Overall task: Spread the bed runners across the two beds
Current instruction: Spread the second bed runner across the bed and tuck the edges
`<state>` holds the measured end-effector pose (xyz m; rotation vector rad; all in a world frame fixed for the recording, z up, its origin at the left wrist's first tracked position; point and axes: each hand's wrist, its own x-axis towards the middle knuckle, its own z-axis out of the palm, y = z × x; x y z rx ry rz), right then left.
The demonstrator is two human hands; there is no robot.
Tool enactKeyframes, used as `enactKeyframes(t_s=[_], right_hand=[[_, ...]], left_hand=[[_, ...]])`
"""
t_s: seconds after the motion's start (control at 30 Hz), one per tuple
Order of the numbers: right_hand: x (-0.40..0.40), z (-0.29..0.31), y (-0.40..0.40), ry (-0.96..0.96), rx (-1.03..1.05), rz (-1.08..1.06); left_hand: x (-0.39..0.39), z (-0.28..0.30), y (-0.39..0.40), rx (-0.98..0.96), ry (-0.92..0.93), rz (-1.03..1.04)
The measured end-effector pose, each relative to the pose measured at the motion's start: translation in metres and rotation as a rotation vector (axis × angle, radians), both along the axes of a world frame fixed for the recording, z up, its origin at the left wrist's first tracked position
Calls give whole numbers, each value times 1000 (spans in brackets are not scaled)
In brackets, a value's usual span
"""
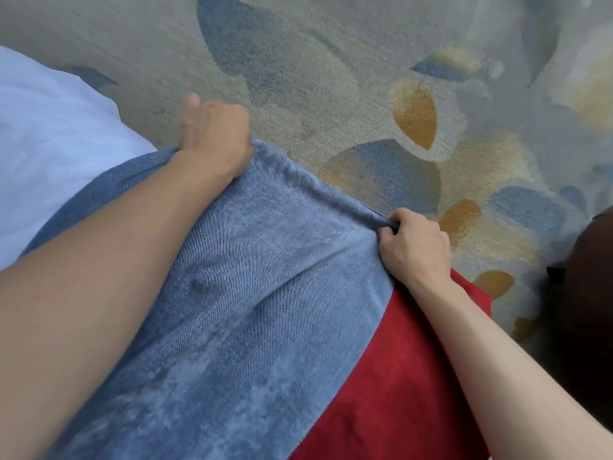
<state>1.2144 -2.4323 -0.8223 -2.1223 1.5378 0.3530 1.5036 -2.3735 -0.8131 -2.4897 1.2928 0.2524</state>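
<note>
Upper left of the frame: white bedding, one corner of a bed only, the rest cut off by the edge. Lower left through the middle: blue bed runner, plush, draped from the white bedding toward the viewer and stretched taut along its far edge. Upper middle: left hand, fingers curled round the runner's far edge at one end, thumb raised (fingertips tucked under the cloth and not visible). Right of centre: right hand, fist clamped on the same edge where the cloth bunches into a dark fold. Hands well apart, both gripping the runner, edge pulled straight between them.

Lower right: red fabric under the blue cloth, possibly a second runner or clothing, impossible to tell which. Across the top and right: patterned carpet, grey with blue and ochre shapes. Far right edge: dark blurred shape, unidentifiable.

Progress, as a judgement: early to middling. One runner in hand and only partly over one bed, not yet laid flat or squared; nothing of a second bed in sight, so no telling whether that one is done. Left to do, probably: pulling this runner across, smoothing it, then the other bed.
</note>
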Motion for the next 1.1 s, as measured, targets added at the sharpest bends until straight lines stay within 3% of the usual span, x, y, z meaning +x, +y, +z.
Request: enactKeyframes(t_s=[0.2, 0.43, 0.73, 0.87, 1.1], right_hand=[[6, 29, 0, -110, -21, 1], [45, 94, 33, -214, -29, 158], [119, 168, 154, -369, -22, 574], [164, 182, 234, -418, -122, 785], [192, 174, 352, -396, -19, 1250]], left_hand=[[-2, 25, 8, -54, -16, -38], [1, 101, 67, -196, -50, 61], [-14, 176, 274, -301, -26, 451], [-41, 180, 379, -346, 52, 655], [-85, 165, 499, -352, 170, 816]])
